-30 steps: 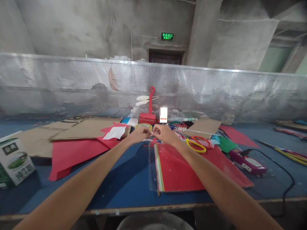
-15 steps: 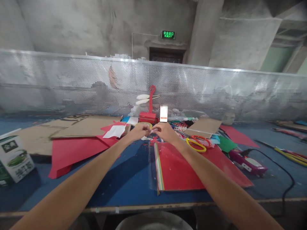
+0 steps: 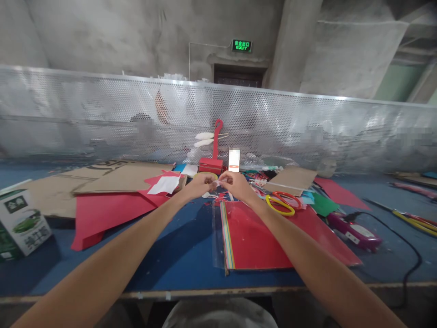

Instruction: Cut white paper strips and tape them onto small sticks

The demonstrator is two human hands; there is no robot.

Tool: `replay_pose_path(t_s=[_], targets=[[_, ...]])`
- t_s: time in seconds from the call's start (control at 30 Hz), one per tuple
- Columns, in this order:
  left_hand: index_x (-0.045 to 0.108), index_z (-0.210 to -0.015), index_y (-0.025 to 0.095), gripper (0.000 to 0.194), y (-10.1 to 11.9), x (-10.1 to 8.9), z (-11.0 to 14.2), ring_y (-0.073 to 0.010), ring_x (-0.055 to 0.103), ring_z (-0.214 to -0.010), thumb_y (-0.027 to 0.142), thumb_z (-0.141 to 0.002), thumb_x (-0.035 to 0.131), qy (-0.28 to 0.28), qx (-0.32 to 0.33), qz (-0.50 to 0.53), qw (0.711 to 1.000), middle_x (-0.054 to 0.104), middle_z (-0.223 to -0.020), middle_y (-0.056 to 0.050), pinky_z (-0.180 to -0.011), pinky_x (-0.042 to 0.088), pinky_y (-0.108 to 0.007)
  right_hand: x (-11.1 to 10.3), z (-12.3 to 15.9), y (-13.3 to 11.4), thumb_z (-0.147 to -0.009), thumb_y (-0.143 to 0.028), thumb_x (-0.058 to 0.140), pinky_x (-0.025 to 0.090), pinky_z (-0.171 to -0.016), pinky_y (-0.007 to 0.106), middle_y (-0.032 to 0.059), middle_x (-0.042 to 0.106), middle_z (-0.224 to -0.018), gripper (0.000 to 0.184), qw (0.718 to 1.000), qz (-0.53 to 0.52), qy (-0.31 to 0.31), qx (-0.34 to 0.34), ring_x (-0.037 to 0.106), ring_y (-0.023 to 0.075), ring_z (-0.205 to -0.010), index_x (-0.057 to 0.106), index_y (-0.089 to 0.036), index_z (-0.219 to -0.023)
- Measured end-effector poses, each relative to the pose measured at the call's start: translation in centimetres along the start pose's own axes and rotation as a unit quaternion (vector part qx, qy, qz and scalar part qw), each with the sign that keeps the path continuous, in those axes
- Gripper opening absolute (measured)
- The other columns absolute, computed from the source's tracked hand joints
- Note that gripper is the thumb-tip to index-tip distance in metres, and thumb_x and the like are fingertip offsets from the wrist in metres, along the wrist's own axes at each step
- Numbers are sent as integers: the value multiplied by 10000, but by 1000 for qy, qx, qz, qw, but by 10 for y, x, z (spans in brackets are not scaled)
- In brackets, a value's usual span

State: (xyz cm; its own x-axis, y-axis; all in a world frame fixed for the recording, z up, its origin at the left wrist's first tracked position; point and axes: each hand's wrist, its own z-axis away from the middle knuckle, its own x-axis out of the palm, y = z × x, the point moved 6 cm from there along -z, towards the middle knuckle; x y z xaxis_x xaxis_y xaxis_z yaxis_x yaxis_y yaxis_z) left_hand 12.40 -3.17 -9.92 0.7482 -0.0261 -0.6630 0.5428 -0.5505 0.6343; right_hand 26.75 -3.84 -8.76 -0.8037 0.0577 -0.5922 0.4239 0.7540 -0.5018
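Note:
Both hands meet over the middle of the blue table, fingertips pinched. Between them is a small whitish piece (image 3: 217, 183), too small to make out, perhaps paper. My left hand (image 3: 203, 184) is closed on its left end, and my right hand (image 3: 232, 182) grips its right end. Red and white paper scraps (image 3: 221, 197) lie beneath them. Just behind stands a red paper box (image 3: 210, 165) with a tall red strip (image 3: 216, 141) curled at the top. Two white leaf-like pieces on sticks (image 3: 204, 139) stick out beside the strip. A roll of yellowish tape (image 3: 210, 175) is partly hidden behind my left hand.
A lit phone (image 3: 234, 160) stands behind my right hand. Red card sheets (image 3: 259, 237) in a clear sleeve lie in front, with yellow-and-red-handled scissors (image 3: 280, 204) above. Cardboard (image 3: 112, 180), red paper (image 3: 109, 214) and a milk carton (image 3: 25, 223) are left; a purple device (image 3: 355, 231) with a cord is right.
My fingers have shifted slightly around the small whitish piece, and more of it shows between them. The whole view has tilted a little; the things on the table lie as before.

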Motion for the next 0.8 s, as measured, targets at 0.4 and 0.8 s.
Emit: replay_pose_path(t_s=[0.4,0.8], targets=[[622,-787,145,285,5,0,1,-124,565,-639,429,-790,601,-29,-8,83,996,618,-702,-18,-572,437,-225,-6,-1,-2,-834,-275,592,436,-655,237,32,695,-774,181,1000,-14,28,-2,606,142,-676,716,-166,-909],[638,-797,140,328,7,-1,1,-118,560,-631,464,-798,593,-28,-13,97,995,615,-711,-21,-589,442,-234,-1,-1,5,-865,-288,555,471,-633,244,23,661,-706,155,998,-60,2,17,623,143,-642,645,-162,-875]])
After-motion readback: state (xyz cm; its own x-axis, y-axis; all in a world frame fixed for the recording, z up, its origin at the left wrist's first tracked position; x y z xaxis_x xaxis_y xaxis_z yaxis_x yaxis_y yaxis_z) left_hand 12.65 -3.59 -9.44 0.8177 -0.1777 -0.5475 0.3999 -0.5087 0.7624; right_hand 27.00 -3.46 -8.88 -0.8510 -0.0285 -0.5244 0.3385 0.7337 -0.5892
